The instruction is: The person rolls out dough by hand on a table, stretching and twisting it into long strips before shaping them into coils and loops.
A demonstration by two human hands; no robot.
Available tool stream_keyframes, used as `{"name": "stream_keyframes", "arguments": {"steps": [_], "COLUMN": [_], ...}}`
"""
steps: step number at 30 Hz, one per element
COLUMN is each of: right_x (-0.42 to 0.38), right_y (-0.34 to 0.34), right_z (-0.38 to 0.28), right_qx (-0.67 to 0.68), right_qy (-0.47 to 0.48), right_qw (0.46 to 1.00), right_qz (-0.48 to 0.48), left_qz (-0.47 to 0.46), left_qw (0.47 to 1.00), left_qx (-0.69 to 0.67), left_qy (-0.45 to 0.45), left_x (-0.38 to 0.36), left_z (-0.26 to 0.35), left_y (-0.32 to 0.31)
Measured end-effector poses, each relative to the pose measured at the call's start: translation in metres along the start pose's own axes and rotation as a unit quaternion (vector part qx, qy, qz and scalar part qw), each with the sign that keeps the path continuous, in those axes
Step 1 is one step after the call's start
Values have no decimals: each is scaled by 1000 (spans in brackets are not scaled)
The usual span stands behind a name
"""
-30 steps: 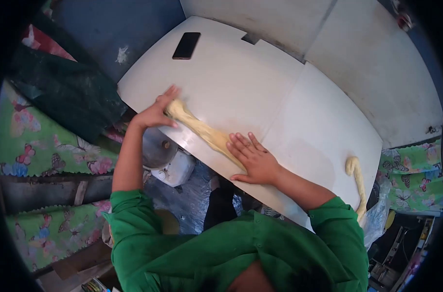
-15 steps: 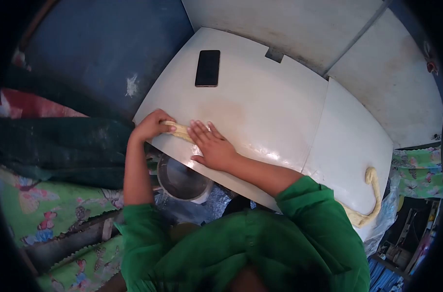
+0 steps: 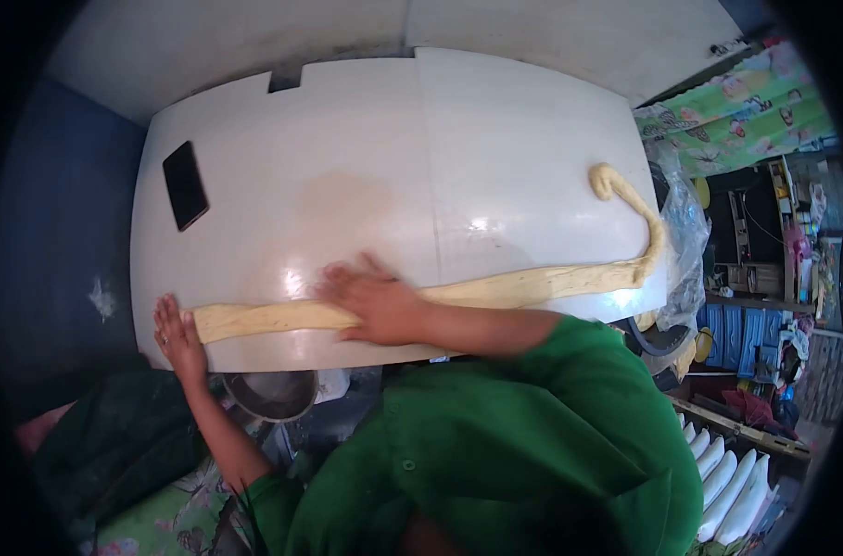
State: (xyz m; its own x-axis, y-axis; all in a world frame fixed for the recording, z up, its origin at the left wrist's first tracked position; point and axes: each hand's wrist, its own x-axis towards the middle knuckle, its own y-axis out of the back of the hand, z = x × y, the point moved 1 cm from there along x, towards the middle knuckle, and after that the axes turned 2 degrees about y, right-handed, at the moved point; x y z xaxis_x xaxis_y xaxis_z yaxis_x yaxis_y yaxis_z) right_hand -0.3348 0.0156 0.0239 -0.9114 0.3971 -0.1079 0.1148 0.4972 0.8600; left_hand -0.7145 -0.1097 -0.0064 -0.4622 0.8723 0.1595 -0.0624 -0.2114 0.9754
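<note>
A long flat strip of pale yellow dough (image 3: 514,285) runs along the near edge of the white table (image 3: 505,139). Its right end narrows into a rope that bends back and curls at the tip. At the strip's left end, my left hand (image 3: 178,335) lies with fingers spread, touching or just beside the dough. My right hand (image 3: 370,298), slightly blurred, rests open across the middle of the strip and covers part of it. Neither hand grips anything.
A black phone (image 3: 186,185) lies at the table's left. Below the front edge is a metal pot (image 3: 271,394). Clear plastic (image 3: 683,236) hangs at the right edge, near shelves and a green butterfly-patterned cloth (image 3: 736,111). Walls stand behind and to the left.
The view has swung to the right, showing the whole strip. My left hand has let go of the dough's end and opened. My right hand now lies farther from my left hand.
</note>
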Motion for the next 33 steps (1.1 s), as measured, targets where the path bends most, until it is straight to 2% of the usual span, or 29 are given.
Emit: {"name": "stream_keyframes", "arguments": {"steps": [1,2,3,4,5,6,8,9,10,11,12,13,14,15,16,17,18,19,20,21,23,24,26,27,28,30,33], "right_x": [-37,-80,-119,-159,-195,-231,-293,-306,-316,-321,-322,-329,-340,-352,-359,-360,-360,-359,-356,-354,-346,-347,-337,-343,-338,-328,-313], "right_y": [10,17,29,31,40,42,53,54,54,54,53,54,64,78,94,118,116,111,107,103,98,91,89,93,89,86,77], "right_z": [28,53,70,93,111,134,166,173,178,184,187,191,204,220,231,233,244,256,267,279,301,299,300,269,278,302,295], "right_qx": [-12,-11,-74,-109,-127,-128,-183,-183,-183,-187,-98,-4,-5,209,414,405,407,115,-189,-187,-292,-290,-274,-255,-256,-210,-225], "right_qy": [-47,-68,-130,-163,-203,-243,-316,-333,-347,-342,-325,-303,-291,-242,-187,-192,-191,-150,-88,-83,-62,-57,-77,-57,-45,-90,-67], "right_qw": [999,997,989,979,970,958,925,917,910,912,925,930,935,923,867,851,854,946,947,949,949,950,934,965,966,951,941], "right_qz": [-15,41,20,52,49,77,106,120,132,130,170,206,204,212,204,275,261,262,244,240,103,102,217,19,16,207,245], "left_qz": [-7,-7,4,15,71,117,165,166,162,148,80,-26,-92,-139,-166,-185,-174,-162,-161,-150,-97,-98,-124,-115,-112,-118,-96], "left_qw": [1000,1000,1000,1000,997,985,952,952,986,933,972,963,939,909,868,847,833,819,824,834,855,858,867,874,872,870,870], "left_qx": [8,7,4,1,-36,129,251,250,-41,-329,-201,-247,-275,-214,-276,-262,-281,-297,-299,-272,-195,-194,-209,-205,-213,-220,-250], "left_qy": [16,10,19,26,-8,9,56,57,28,-1,-87,-108,-184,-329,-378,-424,-443,-463,-454,-455,-470,-466,-435,-426,-427,-426,-415], "left_x": [2,2,4,4,4,-1,-9,-15,-20,-30,-55,-83,-111,-131,-157,-176,-194,-208,-219,-230,-246,-256,-258,-258,-263,-274,-264], "left_z": [-1,-8,-17,-21,-19,2,80,113,144,184,266,337,401,464,507,550,588,619,643,663,680,679,679,678,677,675,675], "left_y": [0,-1,-5,-10,-10,0,25,15,2,-8,12,15,12,18,-4,-15,-23,-30,-40,-49,-64,-63,-62,-62,-62,-62,-65]}}
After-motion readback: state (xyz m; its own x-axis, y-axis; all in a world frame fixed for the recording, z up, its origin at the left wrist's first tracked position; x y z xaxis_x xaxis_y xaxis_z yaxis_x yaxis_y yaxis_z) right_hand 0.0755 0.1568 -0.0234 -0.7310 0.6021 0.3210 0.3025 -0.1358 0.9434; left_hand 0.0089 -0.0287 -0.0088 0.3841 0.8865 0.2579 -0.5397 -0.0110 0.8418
